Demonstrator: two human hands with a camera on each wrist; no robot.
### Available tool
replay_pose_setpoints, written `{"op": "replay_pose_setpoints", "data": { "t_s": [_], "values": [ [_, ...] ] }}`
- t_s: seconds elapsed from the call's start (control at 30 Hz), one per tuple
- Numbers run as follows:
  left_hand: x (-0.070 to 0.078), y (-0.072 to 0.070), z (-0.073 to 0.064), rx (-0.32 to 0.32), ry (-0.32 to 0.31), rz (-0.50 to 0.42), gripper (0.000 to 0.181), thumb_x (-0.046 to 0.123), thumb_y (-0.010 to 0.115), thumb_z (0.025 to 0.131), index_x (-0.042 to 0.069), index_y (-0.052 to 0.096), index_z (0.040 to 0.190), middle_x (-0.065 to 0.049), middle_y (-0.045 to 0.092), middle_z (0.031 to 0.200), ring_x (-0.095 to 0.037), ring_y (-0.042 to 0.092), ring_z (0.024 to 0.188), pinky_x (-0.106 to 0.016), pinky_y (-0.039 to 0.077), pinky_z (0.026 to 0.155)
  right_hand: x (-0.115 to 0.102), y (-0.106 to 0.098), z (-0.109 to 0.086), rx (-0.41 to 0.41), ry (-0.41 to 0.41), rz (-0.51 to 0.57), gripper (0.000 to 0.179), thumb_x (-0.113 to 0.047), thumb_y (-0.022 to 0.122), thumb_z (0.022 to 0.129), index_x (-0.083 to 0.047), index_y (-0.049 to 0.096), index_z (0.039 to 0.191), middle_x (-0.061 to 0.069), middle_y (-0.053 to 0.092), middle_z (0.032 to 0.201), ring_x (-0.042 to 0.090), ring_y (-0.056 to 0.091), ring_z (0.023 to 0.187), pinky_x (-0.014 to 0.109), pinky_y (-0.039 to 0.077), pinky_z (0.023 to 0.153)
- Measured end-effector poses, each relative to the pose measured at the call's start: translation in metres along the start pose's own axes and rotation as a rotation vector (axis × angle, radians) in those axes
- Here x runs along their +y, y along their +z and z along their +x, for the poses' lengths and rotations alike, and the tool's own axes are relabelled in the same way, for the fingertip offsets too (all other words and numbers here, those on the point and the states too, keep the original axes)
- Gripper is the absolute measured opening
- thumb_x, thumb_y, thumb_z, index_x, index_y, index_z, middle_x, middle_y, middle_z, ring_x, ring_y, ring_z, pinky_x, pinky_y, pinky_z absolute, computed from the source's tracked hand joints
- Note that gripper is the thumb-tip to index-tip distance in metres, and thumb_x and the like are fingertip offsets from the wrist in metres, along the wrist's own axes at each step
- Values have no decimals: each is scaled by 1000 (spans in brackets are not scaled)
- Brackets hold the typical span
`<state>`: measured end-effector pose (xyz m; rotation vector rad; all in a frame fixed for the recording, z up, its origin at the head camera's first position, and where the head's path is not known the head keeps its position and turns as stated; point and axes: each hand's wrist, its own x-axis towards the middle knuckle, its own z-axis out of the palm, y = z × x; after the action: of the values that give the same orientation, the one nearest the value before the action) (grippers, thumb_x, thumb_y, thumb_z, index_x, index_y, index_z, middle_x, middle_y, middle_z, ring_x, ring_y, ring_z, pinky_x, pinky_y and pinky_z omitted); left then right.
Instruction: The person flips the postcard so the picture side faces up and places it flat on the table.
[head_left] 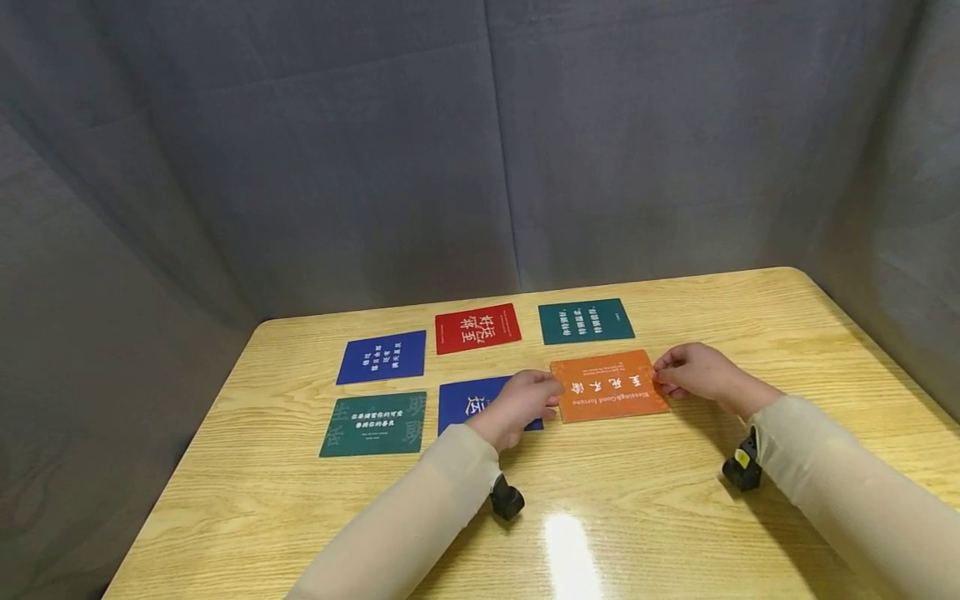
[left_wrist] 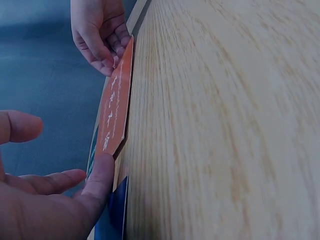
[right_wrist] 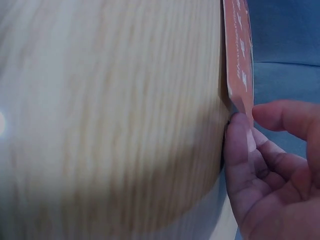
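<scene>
An orange card (head_left: 607, 387) with white Chinese characters and English lettering lies between my two hands in the head view. My right hand (head_left: 693, 372) pinches its right edge; in the right wrist view, fingertips (right_wrist: 239, 124) sit on either side of the card's end. At the opposite edge is my left hand (head_left: 522, 400), one fingertip touching the card's corner in the left wrist view while its other fingers stand apart from it. A blue card (head_left: 480, 400) with gold lettering lies beneath the left hand, partly hidden by it.
Around them on the wooden table (head_left: 637, 517) lie a red card (head_left: 477, 328), a dark green card (head_left: 586, 322), a second blue card (head_left: 382, 357) and another green card (head_left: 372, 424). A grey curtain (head_left: 360, 167) hangs behind the table's far edge.
</scene>
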<state>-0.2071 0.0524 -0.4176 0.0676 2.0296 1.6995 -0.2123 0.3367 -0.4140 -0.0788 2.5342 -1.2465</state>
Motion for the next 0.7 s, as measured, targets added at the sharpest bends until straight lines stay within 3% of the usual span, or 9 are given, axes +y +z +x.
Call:
{"op": "replay_pose_setpoints", "data": {
  "t_s": [0.47, 0.7],
  "values": [
    [1, 0, -2, -37, -9, 68, 56, 18, 58, 102, -7, 44, 150, -17, 56, 142, -31, 60, 121, -46, 46, 107, 2, -6, 0, -46, 9, -29, 23, -8, 58, 102, 13, 62, 110, 5, 64, 85, 15, 59, 79, 30, 55, 71],
    [2, 0, -2, -36, -17, 39, 53, 17, 59, 102, -8, 46, 148, -16, 58, 138, -29, 61, 118, -44, 48, 105, 3, -7, 1, -48, 27, -59, 24, -9, 58, 102, 13, 62, 111, 6, 64, 87, 16, 58, 80, 30, 55, 70]
  ]
}}
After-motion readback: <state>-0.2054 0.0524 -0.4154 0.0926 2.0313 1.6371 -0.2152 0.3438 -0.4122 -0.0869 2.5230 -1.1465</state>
